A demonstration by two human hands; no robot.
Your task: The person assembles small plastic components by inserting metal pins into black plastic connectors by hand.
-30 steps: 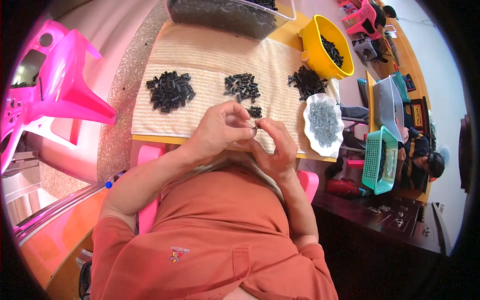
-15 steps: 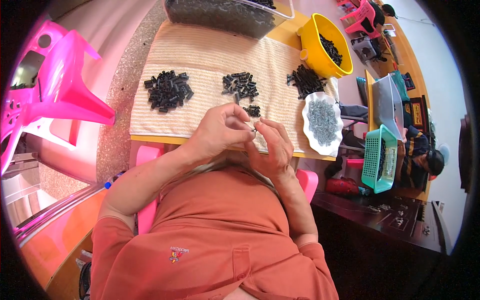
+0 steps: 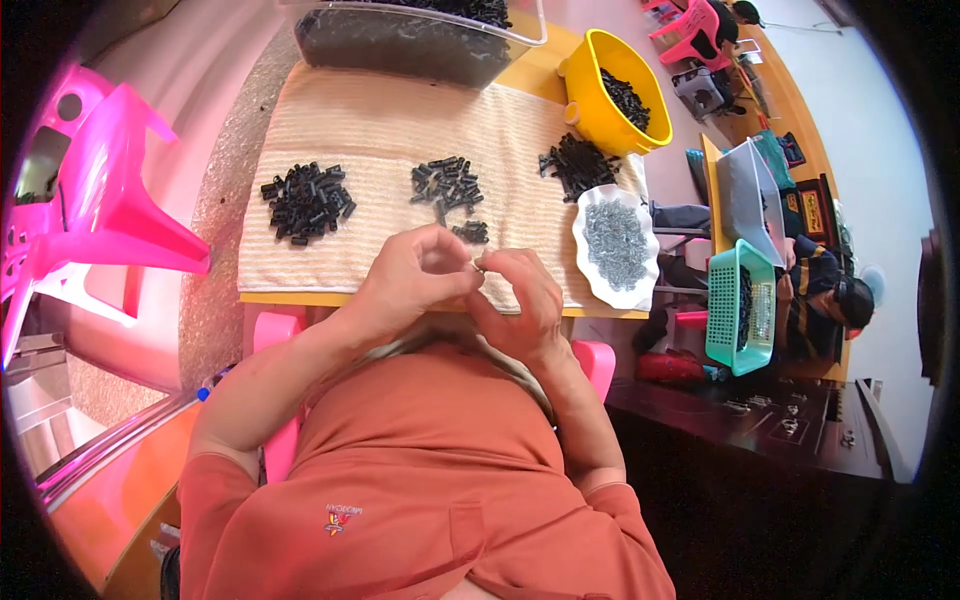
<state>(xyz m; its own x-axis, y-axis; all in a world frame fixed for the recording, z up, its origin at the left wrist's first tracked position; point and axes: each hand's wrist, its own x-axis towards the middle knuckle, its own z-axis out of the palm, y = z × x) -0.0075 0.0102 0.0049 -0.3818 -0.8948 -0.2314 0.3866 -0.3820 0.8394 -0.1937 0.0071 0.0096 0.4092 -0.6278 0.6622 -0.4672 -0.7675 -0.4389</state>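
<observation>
My left hand [image 3: 400, 280] and my right hand [image 3: 525, 298] meet at the table's near edge, thumbs and fingertips pinched together. Between the fingertips is a small dark piece [image 3: 479, 265], too small and covered to name. Just beyond the fingers sits a little cluster of black parts [image 3: 470, 232], with a loose pile of short black tubular parts [image 3: 447, 184] behind it. A bigger heap of black tubular parts [image 3: 308, 203] lies to the left. Longer black parts [image 3: 578, 168] are piled at right, beside a white scalloped dish [image 3: 632, 298] of tiny silvery pieces.
A striped cream towel [image 3: 350, 110] covers the table. At its far side stand a clear bin [image 3: 400, 62] of black parts and a yellow tub [image 3: 588, 100]. A green basket [image 3: 722, 335] and a seated person [image 3: 815, 275] are off right. A pink chair [image 3: 120, 190] stands left.
The whole view has shifted, so the table and piles appear farther left. My hands stay together at the small dark piece, fingers turned slightly.
</observation>
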